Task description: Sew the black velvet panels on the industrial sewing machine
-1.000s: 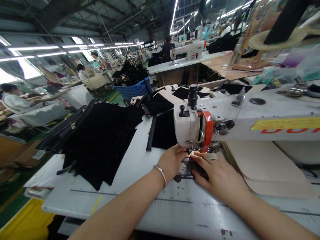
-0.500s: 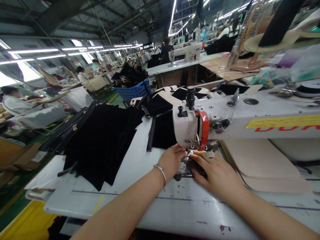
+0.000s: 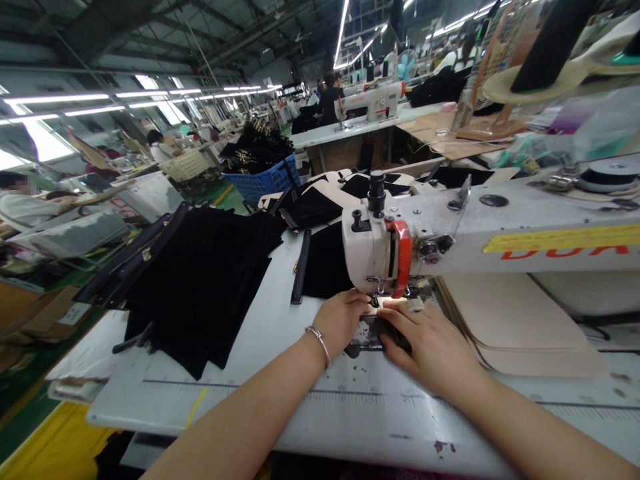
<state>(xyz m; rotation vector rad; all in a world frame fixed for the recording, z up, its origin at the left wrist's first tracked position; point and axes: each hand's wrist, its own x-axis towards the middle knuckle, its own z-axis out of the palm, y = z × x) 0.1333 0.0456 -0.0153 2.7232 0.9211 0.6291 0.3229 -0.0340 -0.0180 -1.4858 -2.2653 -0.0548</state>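
My left hand (image 3: 343, 321), a thin bangle on its wrist, rests on the table with fingers curled toward the needle area of the white sewing machine (image 3: 395, 250). My right hand (image 3: 431, 348) lies just right of it, fingers pressed together under the machine head. Both hands meet at the presser foot on a small dark piece (image 3: 369, 333) that I cannot make out clearly. What the fingertips pinch is mostly hidden by the machine head and the hands.
A pile of black fabric pieces (image 3: 200, 287) covers the left of the white table (image 3: 280, 393). Tan card sheets (image 3: 520, 327) lie under the machine arm at right. A blue basket (image 3: 267, 180) and other workers at machines are farther back.
Both hands stay at the needle area. The view has shifted slightly, so the machine sits a little higher and more to the left in the picture.
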